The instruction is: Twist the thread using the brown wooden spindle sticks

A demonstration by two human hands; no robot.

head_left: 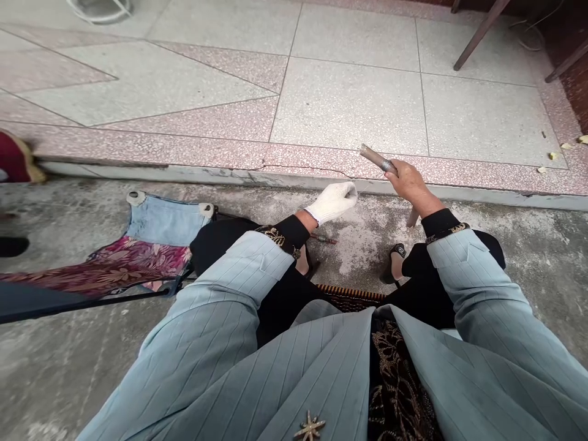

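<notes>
My left hand (pixel 334 202), in a white knit glove, is held over the concrete near the step's edge. Its fingers are curled closed, and I cannot make out what is inside them, if anything. My bare right hand (pixel 408 179) grips a brown stick (pixel 374 156) with silvery wire wound round it just ahead of the fingers. The stick's free end points up and left over the step. A brown end piece (pixel 412 217) shows below my right wrist; whether it belongs to the stick I cannot tell. A thin reddish-brown rod (pixel 324 238) lies on the ground beneath my left wrist.
Ahead runs a low tiled step (pixel 349 104). To the left stands a folding chair (pixel 156 223) with denim and floral cloth. Wooden furniture legs (pixel 480 37) rise at the upper right. Yellowish scraps (pixel 552 155) lie on the tiles. A red shoe (pixel 16 156) shows at the left edge.
</notes>
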